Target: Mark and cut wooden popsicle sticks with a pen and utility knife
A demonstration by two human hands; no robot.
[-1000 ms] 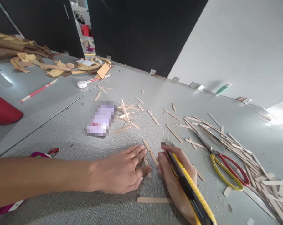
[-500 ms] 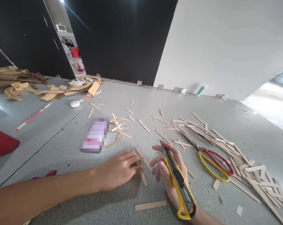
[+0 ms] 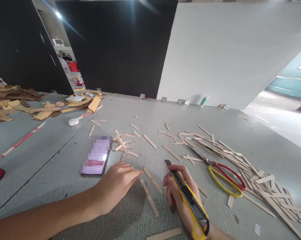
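My right hand [image 3: 181, 191] grips a yellow and black utility knife [image 3: 187, 196], its blade tip pointing away from me to the upper left. My left hand [image 3: 122, 180] hovers low over the table, fingers stretched to the right with nothing visible in them; its thumb is hidden. Between the hands lie two craft sticks: one with a dark mark or notch [image 3: 150, 198] nearer me, another [image 3: 153, 180] just beyond it. A third craft stick [image 3: 165, 234] lies at the bottom edge. Beyond my left hand stands a small structure of crossed stick pieces [image 3: 121, 141].
Red-and-yellow-handled scissors [image 3: 225, 180] lie right of the knife, beside a pile of craft sticks [image 3: 255, 180]. A phone [image 3: 97, 156] is left of the stick structure. Cardboard scraps [image 3: 43, 110] lie far left. A green-and-white tube [image 3: 204, 101] stands by the white panel [image 3: 215, 56].
My left hand has moved left off the marked craft stick, which now shows fully. My right fingers have curled more closely around the utility knife. The camera view has tilted upward.
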